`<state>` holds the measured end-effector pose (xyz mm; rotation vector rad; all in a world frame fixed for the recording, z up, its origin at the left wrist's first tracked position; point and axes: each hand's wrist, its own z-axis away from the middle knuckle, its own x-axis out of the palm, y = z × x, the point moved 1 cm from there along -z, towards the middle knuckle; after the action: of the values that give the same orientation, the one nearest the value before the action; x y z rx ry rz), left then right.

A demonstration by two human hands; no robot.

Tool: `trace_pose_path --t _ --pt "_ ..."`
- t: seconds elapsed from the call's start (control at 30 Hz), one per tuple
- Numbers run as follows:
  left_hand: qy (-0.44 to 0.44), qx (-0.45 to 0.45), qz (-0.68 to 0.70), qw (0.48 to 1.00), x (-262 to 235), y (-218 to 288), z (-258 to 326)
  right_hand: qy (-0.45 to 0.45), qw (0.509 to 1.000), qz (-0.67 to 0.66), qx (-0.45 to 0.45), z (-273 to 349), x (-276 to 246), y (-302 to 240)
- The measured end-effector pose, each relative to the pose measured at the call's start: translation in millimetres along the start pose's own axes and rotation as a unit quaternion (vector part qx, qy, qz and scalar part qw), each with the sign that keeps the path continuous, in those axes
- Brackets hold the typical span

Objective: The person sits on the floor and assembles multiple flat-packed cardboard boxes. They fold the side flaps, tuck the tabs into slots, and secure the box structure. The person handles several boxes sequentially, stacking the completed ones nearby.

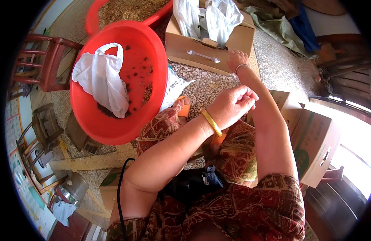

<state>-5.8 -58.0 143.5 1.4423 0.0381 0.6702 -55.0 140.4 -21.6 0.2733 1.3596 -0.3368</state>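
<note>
My left hand (232, 105), with a gold bangle at its wrist, hovers over my lap beside my right forearm. Its fingers are curled in toward the thumb, and whatever they might hold is hidden. Farther out, my right hand (237, 60) lies at the near right corner of a brown cardboard box (181, 50), fingers stretched out, with nothing seen in it. White plastic bags (221, 20) stick up out of the box. A thin white plastic piece (203, 56), widened at both ends, lies against the box's near side.
To the left, a red basin (83, 108) holds a white plastic bag (103, 78) and dark bits. Behind it, another red basin (91, 20) contains grain. A printed sack (173, 86) lies by my foot. Cartons (314, 140) stand at right, a wooden chair (52, 60) at left.
</note>
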Motion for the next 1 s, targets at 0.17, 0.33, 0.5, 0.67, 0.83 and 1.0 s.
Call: trace_pose_path --t 0.17,0.33,0.5,0.67,0.83,1.0 --pt "0.008 0.009 -0.003 1.000 -12.5 1.8 -6.6 -0.113 0.989 0.049 0.078 -26.7 0.6 -4.2" --pt "0.019 -0.034 0.007 0.999 -15.2 6.4 -5.2 -0.189 0.979 0.052 0.051 0.5 -6.1 -32.2" --pt "0.024 -0.020 -0.005 0.999 -4.1 11.0 -7.6 -0.254 0.965 -0.013 0.073 75.2 -13.7 -36.3" --pt "0.085 -0.056 -0.020 0.995 -11.7 -1.3 5.3 -0.233 0.962 -0.117 0.087 143.8 10.7 -74.0" --pt "0.091 -0.076 -0.035 0.992 -6.9 -34.8 17.5 -0.201 0.940 -0.205 0.186 204.9 57.5 -93.3" --pt "0.113 -0.139 -0.098 0.979 -4.1 -82.1 41.1 -0.191 0.933 -0.265 0.149 265.1 70.0 -104.4"
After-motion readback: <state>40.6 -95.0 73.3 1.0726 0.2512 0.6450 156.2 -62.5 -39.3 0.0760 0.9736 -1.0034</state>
